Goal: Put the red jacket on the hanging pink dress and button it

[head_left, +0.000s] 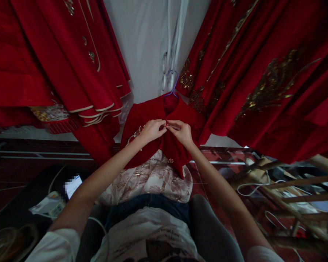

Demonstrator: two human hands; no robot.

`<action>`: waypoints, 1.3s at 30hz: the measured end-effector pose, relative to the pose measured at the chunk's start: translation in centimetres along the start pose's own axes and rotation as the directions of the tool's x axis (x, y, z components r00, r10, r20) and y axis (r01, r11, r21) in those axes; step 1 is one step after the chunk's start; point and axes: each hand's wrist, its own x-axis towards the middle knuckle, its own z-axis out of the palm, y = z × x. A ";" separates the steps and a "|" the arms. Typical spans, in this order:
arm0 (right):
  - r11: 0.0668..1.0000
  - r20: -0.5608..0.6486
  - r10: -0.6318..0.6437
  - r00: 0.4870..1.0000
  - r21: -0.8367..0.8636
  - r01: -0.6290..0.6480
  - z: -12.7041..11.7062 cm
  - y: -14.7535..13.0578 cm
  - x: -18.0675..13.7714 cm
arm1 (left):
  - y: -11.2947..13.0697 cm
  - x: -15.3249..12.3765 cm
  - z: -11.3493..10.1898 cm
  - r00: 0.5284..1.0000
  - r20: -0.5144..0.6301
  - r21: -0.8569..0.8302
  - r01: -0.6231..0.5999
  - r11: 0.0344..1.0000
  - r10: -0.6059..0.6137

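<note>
A small red velvet jacket (142, 120) hangs on a hanger (171, 83) straight ahead of me, over a pale patterned skirt (153, 178). My left hand (152, 130) and my right hand (182, 131) meet at the jacket's front, just below the collar. Both hands are closed in a pinch on the front edges of the jacket, fingertips almost touching. A beaded trim (133, 135) shows on the jacket beside my left hand.
Long red garments with cream piping (79, 72) hang at the left, red garments with gold embroidery (262, 83) at the right. A white wall (144, 43) is behind. Wooden rails and cables (289, 185) lie at the right; a box and papers (51, 203) at the lower left.
</note>
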 end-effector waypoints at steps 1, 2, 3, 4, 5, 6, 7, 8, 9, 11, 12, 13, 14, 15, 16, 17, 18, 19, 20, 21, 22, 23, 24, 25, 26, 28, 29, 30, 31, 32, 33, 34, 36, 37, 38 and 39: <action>1.000 0.006 0.001 1.000 -0.002 -0.001 0.1 0.0 0.0 | 0.0 -0.1 0.3 1.000 -0.014 -0.022 0.012 1.000 -0.012; 1.000 0.008 0.007 1.000 0.008 -0.007 0.2 0.0 -0.2 | 0.0 -0.2 0.7 0.999 -0.036 -0.070 0.028 0.997 -0.031; 0.999 0.010 0.016 1.000 0.028 -0.016 0.5 0.1 -0.4 | 0.0 -0.4 1.3 0.996 -0.064 -0.141 0.049 0.989 -0.058; 0.998 0.012 0.025 1.000 0.053 -0.026 0.8 0.2 -0.8 | 0.1 -0.6 2.1 0.991 -0.094 -0.232 0.072 0.970 -0.096; 0.997 0.017 0.030 0.999 0.073 -0.032 1.3 0.4 -1.4 | 0.1 -0.9 3.0 0.982 -0.119 -0.337 0.101 0.936 -0.149; 0.997 0.025 0.029 0.999 0.077 -0.031 1.7 0.6 -2.1 | 0.1 -1.3 3.9 0.967 -0.134 -0.448 0.137 0.883 -0.218; 0.998 0.039 0.022 0.999 0.063 -0.025 2.2 0.8 -2.9 | 0.1 -1.7 4.9 0.946 -0.134 -0.557 0.176 0.812 -0.296; 1.000 0.056 0.011 0.998 0.029 -0.013 2.6 1.1 -3.8 | 0.2 -2.1 5.8 0.919 -0.107 -0.655 0.221 0.723 -0.378; 1.000 0.075 0.004 0.997 -0.012 -0.003 2.9 1.4 -4.7 | 0.3 -2.5 6.5 0.892 -0.065 -0.736 0.260 0.625 -0.447; 0.997 0.104 -0.002 0.995 -0.080 0.011 3.2 2.1 -6.4 | 0.5 -3.0 7.3 0.853 0.044 -0.836 0.317 0.449 -0.520; 0.994 0.111 0.001 0.994 -0.113 0.011 3.1 2.5 -7.1 | 0.7 -3.2 7.5 0.845 0.091 -0.860 0.334 0.386 -0.528; 0.989 0.114 0.010 0.993 -0.147 0.007 3.0 2.9 -7.7 | 0.9 -3.2 7.4 0.841 0.129 -0.870 0.350 0.347 -0.525; 0.982 0.113 0.024 0.993 -0.187 -0.002 2.8 3.3 -8.1 | 1.0 -3.2 7.3 0.838 0.156 -0.871 0.367 0.327 -0.523; 0.973 0.106 0.043 0.993 -0.231 -0.017 2.6 3.6 -8.4 | 1.2 -3.0 7.1 0.831 0.173 -0.866 0.384 0.320 -0.529; 0.961 0.089 0.065 0.994 -0.275 -0.039 2.5 3.9 -8.6 | 1.3 -2.8 7.0 0.821 0.182 -0.858 0.401 0.320 -0.541; 0.947 0.060 0.086 0.995 -0.316 -0.063 2.5 4.2 -8.7 | 1.5 -2.7 6.8 0.811 0.188 -0.851 0.416 0.320 -0.554; 0.932 0.022 0.098 0.995 -0.353 -0.084 2.5 4.4 -8.8 | 1.6 -2.5 6.8 0.801 0.192 -0.847 0.427 0.316 -0.567; 0.917 -0.019 0.100 0.995 -0.386 -0.099 2.6 4.5 -8.7 | 1.8 -2.4 6.8 0.794 0.199 -0.846 0.435 0.307 -0.575; 0.903 -0.056 0.094 0.994 -0.415 -0.109 2.7 4.5 -8.7 | 2.0 -2.3 6.9 0.790 0.209 -0.849 0.439 0.294 -0.576; 0.891 -0.082 0.087 0.993 -0.439 -0.114 2.9 4.5 -8.7 | 2.2 -2.3 7.0 0.789 0.218 -0.853 0.440 0.281 -0.574; 0.882 -0.098 0.084 0.992 -0.456 -0.120 3.2 4.5 -8.7 | 2.4 -2.3 7.1 0.790 0.223 -0.855 0.440 0.274 -0.571; 0.876 -0.110 0.088 0.990 -0.464 -0.129 3.3 4.5 -8.6 | 2.5 -2.2 7.2 0.791 0.224 -0.857 0.438 0.273 -0.569; 0.873 -0.123 0.099 0.987 -0.466 -0.146 3.5 4.6 -8.6 | 2.7 -2.2 7.3 0.794 0.219 -0.856 0.435 0.278 -0.567; 0.871 -0.141 0.115 0.983 -0.463 -0.168 3.6 4.7 -8.5 | 2.8 -2.2 7.4 0.797 0.209 -0.856 0.429 0.287 -0.566; 0.869 -0.161 0.130 0.978 -0.457 -0.190 3.6 4.8 -8.5 | 2.9 -2.1 7.5 0.801 0.192 -0.858 0.418 0.300 -0.567; 0.872 -0.189 0.156 0.970 -0.436 -0.225 3.5 5.2 -8.3 | 2.8 -2.0 7.6 0.805 0.140 -0.863 0.384 0.327 -0.577; 0.879 -0.193 0.166 0.967 -0.416 -0.234 3.2 5.4 -8.1 | 2.6 -1.9 7.7 0.803 0.109 -0.865 0.367 0.342 -0.586; 0.889 -0.193 0.178 0.965 -0.390 -0.242 2.9 5.6 -7.9 | 2.4 -1.8 7.8 0.796 0.079 -0.864 0.355 0.357 -0.600; 0.900 -0.193 0.190 0.963 -0.357 -0.249 2.4 5.7 -7.7 | 2.2 -1.8 7.9 0.783 0.054 -0.860 0.352 0.369 -0.620; 0.912 -0.198 0.204 0.959 -0.317 -0.260 1.8 5.7 -7.4 | 2.0 -1.8 8.0 0.764 0.039 -0.855 0.359 0.375 -0.644; 0.923 -0.210 0.221 0.952 -0.270 -0.274 1.2 5.5 -7.0 | 1.7 -1.8 8.1 0.740 0.035 -0.849 0.376 0.370 -0.672; 0.932 -0.222 0.241 0.945 -0.218 -0.289 0.4 5.2 -6.6 | 1.5 -1.9 8.3 0.714 0.040 -0.847 0.396 0.355 -0.699; 0.944 -0.235 0.284 0.930 -0.101 -0.314 -1.2 4.2 -5.7 | 1.4 -2.2 8.4 0.673 0.078 -0.855 0.424 0.297 -0.735; 0.947 -0.223 0.304 0.926 -0.037 -0.320 -1.9 3.3 -5.3 | 1.4 -2.3 8.3 0.665 0.110 -0.866 0.428 0.257 -0.738; 0.947 -0.203 0.319 0.926 0.028 -0.320 -2.5 2.4 -5.0 | 1.6 -2.5 8.2 0.666 0.149 -0.879 0.428 0.211 -0.731; 0.944 -0.189 0.329 0.925 0.079 -0.320 -2.9 1.3 -4.8 | 1.9 -2.7 8.0 0.672 0.192 -0.890 0.426 0.162 -0.715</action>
